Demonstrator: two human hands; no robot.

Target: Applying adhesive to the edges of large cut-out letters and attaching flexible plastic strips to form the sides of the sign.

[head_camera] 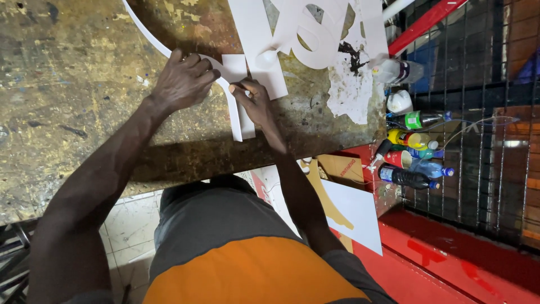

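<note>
The person's orange and grey shirt (247, 264) fills the bottom of the view, above a tiled floor (132, 225). Both arms reach up to a paint-stained workbench (73, 84). The left hand (183, 81) lies flat, fingers curled down over a thin white curved strip (233, 115), pressing it to the bench. The right hand (256, 104) pinches the same strip between thumb and fingers; whether it also holds a small tool I cannot tell. The strip lies near the bench's front edge, joined to a larger white cut-out sheet (304, 34) with rounded letter-like shapes further up the bench.

At the bench's right end a clear plastic bottle (396, 71) lies on its side, next to a white cup (400, 102). Below them, against a wire grille (478, 141), lie a green-labelled bottle (422, 119), a yellow bottle (409, 139), a red can (400, 159) and a dark bottle (406, 177) filled with dark liquid. Under the bench, a white board (354, 217) and a brown cardboard piece (337, 169) lean by a red frame (450, 264).
</note>
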